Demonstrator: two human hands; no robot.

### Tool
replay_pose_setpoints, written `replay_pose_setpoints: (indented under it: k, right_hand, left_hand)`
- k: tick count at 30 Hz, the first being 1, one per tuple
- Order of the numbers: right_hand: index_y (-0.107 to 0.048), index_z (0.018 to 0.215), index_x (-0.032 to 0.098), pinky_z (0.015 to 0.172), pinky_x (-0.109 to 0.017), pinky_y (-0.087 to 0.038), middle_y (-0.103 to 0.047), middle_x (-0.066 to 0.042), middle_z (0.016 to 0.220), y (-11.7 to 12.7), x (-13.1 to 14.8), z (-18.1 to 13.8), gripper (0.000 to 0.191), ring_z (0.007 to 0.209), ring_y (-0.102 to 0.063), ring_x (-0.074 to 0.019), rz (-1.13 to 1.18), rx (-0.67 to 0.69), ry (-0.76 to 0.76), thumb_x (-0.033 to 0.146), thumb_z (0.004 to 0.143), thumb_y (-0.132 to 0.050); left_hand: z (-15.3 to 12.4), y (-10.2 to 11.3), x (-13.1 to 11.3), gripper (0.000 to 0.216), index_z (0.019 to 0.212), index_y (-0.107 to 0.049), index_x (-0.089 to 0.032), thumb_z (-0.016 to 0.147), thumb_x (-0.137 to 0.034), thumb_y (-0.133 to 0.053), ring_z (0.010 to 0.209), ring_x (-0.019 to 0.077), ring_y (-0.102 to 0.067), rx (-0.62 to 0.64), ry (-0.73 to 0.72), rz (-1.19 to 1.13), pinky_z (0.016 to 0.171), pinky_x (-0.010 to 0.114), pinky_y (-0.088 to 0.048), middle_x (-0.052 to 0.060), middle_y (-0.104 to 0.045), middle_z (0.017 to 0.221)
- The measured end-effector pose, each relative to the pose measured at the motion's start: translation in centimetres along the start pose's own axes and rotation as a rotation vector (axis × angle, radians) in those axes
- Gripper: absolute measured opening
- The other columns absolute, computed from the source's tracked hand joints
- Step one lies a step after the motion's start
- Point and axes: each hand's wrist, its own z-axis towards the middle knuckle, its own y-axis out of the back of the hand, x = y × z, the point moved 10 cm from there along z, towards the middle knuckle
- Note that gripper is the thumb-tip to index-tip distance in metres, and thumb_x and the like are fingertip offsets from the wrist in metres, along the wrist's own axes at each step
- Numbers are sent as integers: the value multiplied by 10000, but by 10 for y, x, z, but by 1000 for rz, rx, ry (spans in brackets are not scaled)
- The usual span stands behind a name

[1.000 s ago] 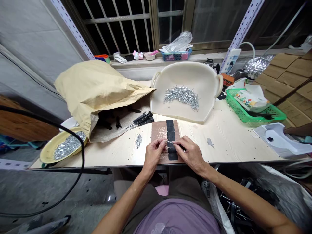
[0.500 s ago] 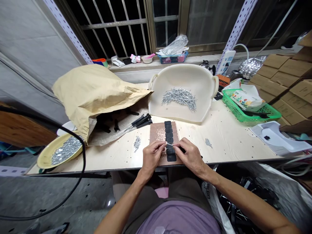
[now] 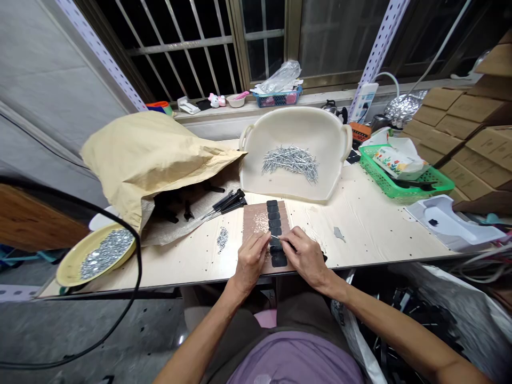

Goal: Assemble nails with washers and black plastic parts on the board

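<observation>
Close together over a brown board (image 3: pixel 250 213), my left hand (image 3: pixel 251 260) and my right hand (image 3: pixel 307 258) both have their fingers pinched. A thin metal rod (image 3: pixel 276 237) spans the gap between the fingertips, one hand at each end. Something black shows under my right fingers, mostly hidden by them. Down the board runs a row of black rounded pads (image 3: pixel 273 216), partly covered by my hands. Left of the board lies a small heap of tiny metal parts (image 3: pixel 222 239). Black-handled metal rods (image 3: pixel 228 202) lie beyond it.
A cream basin (image 3: pixel 256 181) holding metal rods (image 3: pixel 291 160) stands behind the board. At left are an open paper sack (image 3: pixel 140 149) and a yellow dish (image 3: pixel 66 266) of metal pieces. A green basket (image 3: pixel 436 184) sits at right; a black cable (image 3: pixel 138 256) hangs in front.
The view has shifted slightly. Both hands stay pinched at the thin metal rod over the board, with only a small change in finger position.
</observation>
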Motion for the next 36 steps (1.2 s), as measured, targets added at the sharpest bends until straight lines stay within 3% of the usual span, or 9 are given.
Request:
replay_pose_setpoints:
  k: [4,9,12,14,18,30,36]
  right_hand:
    - [-631,996,222,696,-235,-462,-571,-40,894,-7,0,4,235,772,-589,-132,-65,94,43,240,926,-407]
    - [-633,961,215,747,-244,-459,-600,-30,906,-8,-2,13,216,820,-594,-132,-18,193,67,244,923,-423]
    - [-580,1077,226,764,-272,-462,-619,-29,978,-8,-8,17,224,866,-597,-148,5,215,46,318,893,-493]
    - [-518,1172,232,765,-285,-463,-622,-32,1025,-9,-11,18,322,881,-598,-153,24,217,46,342,870,-529]
    - [-565,1078,228,746,-262,-448,-636,-23,986,-12,-13,17,212,878,-598,-138,6,231,78,279,926,-426]
    - [-600,1031,260,581,-250,-301,-620,-20,865,-5,-21,8,259,658,-530,-123,-476,139,136,355,950,-373]
    - [-597,913,235,528,-279,-201,-575,-20,758,-12,-26,3,194,606,-464,-114,-677,159,270,212,927,-405]
  left_hand:
    - [2,-8,25,138,910,-658,-179,854,-224,-539,804,168,-634,72,229,-173,740,292,-518,67,-677,864]
    - [-17,-43,67,247,761,-601,-146,779,-392,-616,480,100,-548,277,806,-648,481,211,-463,-6,-594,572]
    - [-19,-49,75,295,727,-568,-137,736,-420,-653,417,67,-496,282,933,-778,426,173,-406,-26,-565,537]
    - [-16,-48,79,309,716,-561,-135,726,-427,-660,392,56,-470,249,949,-795,399,161,-370,-33,-551,521]
    - [-14,-51,79,323,699,-569,-128,725,-439,-654,404,62,-489,290,942,-800,413,171,-386,-21,-561,529]
    - [-14,-54,81,327,693,-591,-128,702,-446,-665,394,76,-496,317,940,-726,397,184,-389,-20,-562,508]
    - [-4,-55,71,288,744,-656,-139,748,-424,-619,431,100,-486,347,778,-475,441,212,-379,-22,-552,493]
